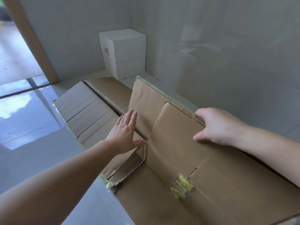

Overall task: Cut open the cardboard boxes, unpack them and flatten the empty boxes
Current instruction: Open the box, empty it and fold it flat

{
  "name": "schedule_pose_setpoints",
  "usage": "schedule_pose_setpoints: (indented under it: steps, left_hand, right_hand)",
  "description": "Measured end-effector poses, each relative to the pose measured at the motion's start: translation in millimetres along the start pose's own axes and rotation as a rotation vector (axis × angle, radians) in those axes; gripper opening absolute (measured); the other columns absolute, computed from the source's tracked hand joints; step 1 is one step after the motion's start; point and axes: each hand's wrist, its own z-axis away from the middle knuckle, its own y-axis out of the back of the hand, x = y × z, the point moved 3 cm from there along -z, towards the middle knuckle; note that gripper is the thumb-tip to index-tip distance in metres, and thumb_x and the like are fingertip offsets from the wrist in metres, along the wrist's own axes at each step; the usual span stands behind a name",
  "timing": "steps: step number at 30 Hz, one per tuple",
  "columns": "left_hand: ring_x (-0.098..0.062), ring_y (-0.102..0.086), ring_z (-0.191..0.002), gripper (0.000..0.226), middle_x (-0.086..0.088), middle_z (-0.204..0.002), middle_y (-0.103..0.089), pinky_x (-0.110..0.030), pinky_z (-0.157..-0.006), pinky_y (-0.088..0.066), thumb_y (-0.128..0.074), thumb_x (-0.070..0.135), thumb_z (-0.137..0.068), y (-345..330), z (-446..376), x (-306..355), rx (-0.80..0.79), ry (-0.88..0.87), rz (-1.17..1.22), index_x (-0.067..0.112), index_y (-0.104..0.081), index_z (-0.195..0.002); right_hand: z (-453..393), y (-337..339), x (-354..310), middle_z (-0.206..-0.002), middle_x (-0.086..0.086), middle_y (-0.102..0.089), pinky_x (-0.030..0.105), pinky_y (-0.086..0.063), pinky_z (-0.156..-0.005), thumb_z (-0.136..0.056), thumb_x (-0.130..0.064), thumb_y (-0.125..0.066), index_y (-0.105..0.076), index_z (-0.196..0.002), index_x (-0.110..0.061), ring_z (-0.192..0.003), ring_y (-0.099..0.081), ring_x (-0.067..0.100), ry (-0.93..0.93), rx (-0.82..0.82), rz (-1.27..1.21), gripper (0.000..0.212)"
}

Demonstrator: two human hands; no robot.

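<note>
While the right hand (217, 127) grips the raised flap (177, 127) of the cardboard box (211, 189) at its far edge, left hand (125, 133) flat, fingers straight, lies just left of the flap's crease, nearer it

Both bare forearms reach forward. The left hand (125, 132) is flat, fingers straight and close together, thumb spread out to the right. The right hand (215, 127) is curled, fingers hooked over an edge, thumb (200, 137) pressed on the near face.
</note>
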Motion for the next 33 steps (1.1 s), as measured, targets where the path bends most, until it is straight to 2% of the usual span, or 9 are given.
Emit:
schedule_pose_setpoints:
  steps: [8, 12, 14, 16, 18, 23, 28, 30, 33]
  left_hand:
    - [-0.03, 0.03, -0.138, 0.145, -0.019, -0.148, 0.035, -0.042, -0.115, 0.016, -0.038, 0.095, -0.05, -31.1, 67.8, -36.6, -0.38, -0.169, -0.3, 0.006, 0.037, -0.136]
    - [-0.033, 0.043, -0.13, 0.123, -0.023, -0.145, 0.038, -0.048, -0.108, 0.026, -0.057, 0.051, -0.077, -32.2, 92.0, -42.3, -0.292, -0.213, -0.445, 0.006, 0.041, -0.134]
    - [-0.038, 0.02, -0.141, 0.105, -0.027, -0.154, 0.008, -0.055, -0.113, 0.009, -0.059, 0.024, -0.078, -18.8, 95.6, -45.0, -0.188, -0.238, -0.508, 0.003, 0.019, -0.146]
    - [-0.038, -0.025, -0.139, 0.1, -0.022, -0.149, -0.03, -0.058, -0.11, -0.022, -0.073, 0.029, -0.064, -2.1, 93.6, -46.0, -0.13, -0.275, -0.463, 0.004, -0.024, -0.147]
    - [-0.034, -0.044, -0.13, 0.101, -0.019, -0.142, -0.044, -0.058, -0.105, -0.032, -0.078, 0.035, -0.054, 12.3, 86.9, -50.3, -0.066, -0.302, -0.365, 0.005, -0.037, -0.142]
    - [-0.036, -0.034, -0.134, 0.085, -0.022, -0.146, -0.036, -0.051, -0.113, -0.025, -0.049, 0.018, -0.062, 66.5, 43.0, -36.9, 0.275, -0.237, -0.134, 0.004, -0.026, -0.143]
    - [-0.027, -0.014, -0.144, 0.111, -0.013, -0.155, -0.021, -0.047, -0.118, -0.01, -0.079, 0.048, -0.066, 102.1, 1.6, -8.3, 0.353, -0.269, -0.166, 0.009, -0.015, -0.149]
    - [-0.025, -0.026, -0.141, 0.106, -0.007, -0.15, -0.035, -0.046, -0.116, -0.016, -0.077, 0.054, -0.067, 107.5, -6.9, 5.0, 0.294, -0.384, -0.196, 0.015, -0.022, -0.149]
    - [-0.021, -0.058, -0.105, 0.076, 0.005, -0.109, -0.065, -0.039, -0.094, -0.044, -0.074, 0.056, -0.07, 110.4, -9.4, 14.9, 0.206, -0.461, -0.203, 0.023, -0.048, -0.134]
  right_hand:
    - [-6.7, 6.3, -1.7, -0.065, -0.004, -0.051, 0.03, -0.031, -0.048, -0.066, -0.028, -0.078, -0.045, -0.074, -0.016, -0.061, -0.047, 0.009, 0.02, 0.042, 0.048, 0.036]
    - [-10.2, 8.8, 1.6, -0.069, -0.003, -0.055, 0.03, -0.042, -0.055, -0.067, -0.029, -0.078, -0.052, -0.083, -0.015, -0.066, -0.052, 0.011, 0.016, 0.032, 0.06, 0.035]
    - [-9.9, 9.6, 2.9, -0.066, -0.002, -0.053, 0.029, -0.038, -0.051, -0.067, -0.028, -0.078, -0.05, -0.079, -0.014, -0.063, -0.05, 0.011, 0.027, 0.032, 0.056, 0.034]
    - [-8.3, 10.5, 2.5, -0.064, -0.001, -0.053, 0.03, -0.036, -0.051, -0.068, -0.027, -0.077, -0.049, -0.078, -0.013, -0.061, -0.05, 0.012, 0.049, 0.041, 0.06, 0.033]
    - [-5.9, 12.4, 0.5, -0.065, 0.0, -0.055, 0.031, -0.04, -0.054, -0.069, -0.025, -0.075, -0.052, -0.081, -0.013, -0.063, -0.052, 0.013, 0.07, 0.045, 0.066, 0.028]
    - [6.9, 10.5, -14.8, -0.065, -0.002, -0.051, 0.029, -0.036, -0.053, -0.074, -0.027, -0.074, -0.047, -0.079, -0.016, -0.06, -0.047, 0.01, 0.137, -0.053, 0.139, 0.029]
    - [25.3, -0.1, -40.9, -0.064, -0.002, -0.041, 0.028, -0.025, -0.047, -0.077, -0.017, -0.062, -0.033, -0.073, -0.017, -0.055, -0.037, 0.013, 0.201, -0.139, 0.193, 0.03]
    - [32.5, -5.6, -53.1, -0.066, -0.004, -0.04, 0.026, -0.023, -0.045, -0.079, -0.017, -0.059, -0.03, -0.072, -0.018, -0.056, -0.036, 0.011, 0.247, -0.172, 0.238, 0.03]
    - [40.2, -14.1, -65.5, -0.068, -0.004, -0.042, 0.027, -0.026, -0.047, -0.08, -0.02, -0.057, -0.026, -0.071, -0.021, -0.059, -0.039, 0.011, 0.314, -0.189, 0.297, 0.031]
